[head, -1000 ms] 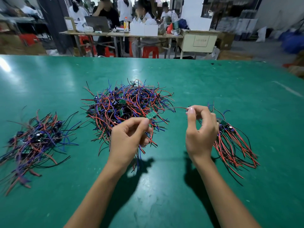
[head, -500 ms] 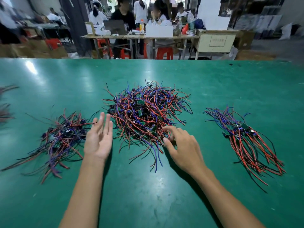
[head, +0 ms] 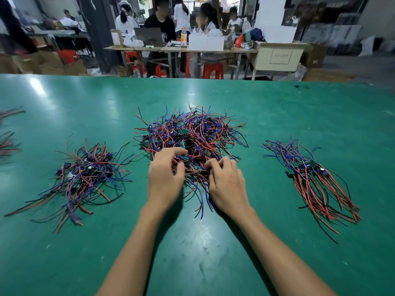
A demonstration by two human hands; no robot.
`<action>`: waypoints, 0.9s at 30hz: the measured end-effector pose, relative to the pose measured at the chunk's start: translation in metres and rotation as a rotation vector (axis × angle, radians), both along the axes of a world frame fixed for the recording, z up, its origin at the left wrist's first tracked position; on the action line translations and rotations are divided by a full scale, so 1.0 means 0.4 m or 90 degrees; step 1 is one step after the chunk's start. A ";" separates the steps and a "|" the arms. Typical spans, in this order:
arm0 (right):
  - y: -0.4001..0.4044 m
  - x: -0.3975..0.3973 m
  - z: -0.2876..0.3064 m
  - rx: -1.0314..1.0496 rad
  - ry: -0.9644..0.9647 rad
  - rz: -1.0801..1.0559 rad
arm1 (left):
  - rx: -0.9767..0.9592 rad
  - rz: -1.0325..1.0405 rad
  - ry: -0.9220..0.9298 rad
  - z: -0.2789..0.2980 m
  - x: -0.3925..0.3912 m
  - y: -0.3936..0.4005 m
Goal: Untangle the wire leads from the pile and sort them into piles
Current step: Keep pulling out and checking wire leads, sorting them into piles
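Both hands [head: 164,180] now in central pile [head: 192,135]

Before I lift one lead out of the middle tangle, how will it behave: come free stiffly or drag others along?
Probably floppy: wires in the middle tangle bend and loop in every direction. It will likely drag neighbours, since red, blue and black strands cross over each other where the left hand and right hand dig in. Probably light: thin wires on small green boards.

Three full heaps of wire leads: one tangled pile [head: 190,135] at the fingertips, one sorted pile [head: 85,176] left of the hands, one sorted bundle [head: 310,178] right of them. Two hands: left hand [head: 164,178], right hand [head: 226,184].
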State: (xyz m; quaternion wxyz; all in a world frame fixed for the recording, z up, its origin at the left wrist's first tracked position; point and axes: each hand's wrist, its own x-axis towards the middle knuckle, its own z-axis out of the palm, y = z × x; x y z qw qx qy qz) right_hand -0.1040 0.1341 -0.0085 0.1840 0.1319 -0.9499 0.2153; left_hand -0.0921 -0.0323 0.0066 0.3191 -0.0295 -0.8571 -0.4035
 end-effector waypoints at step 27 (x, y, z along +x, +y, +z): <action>0.057 0.084 0.084 -0.804 -0.232 0.121 | 0.011 -0.147 0.082 0.095 0.050 0.059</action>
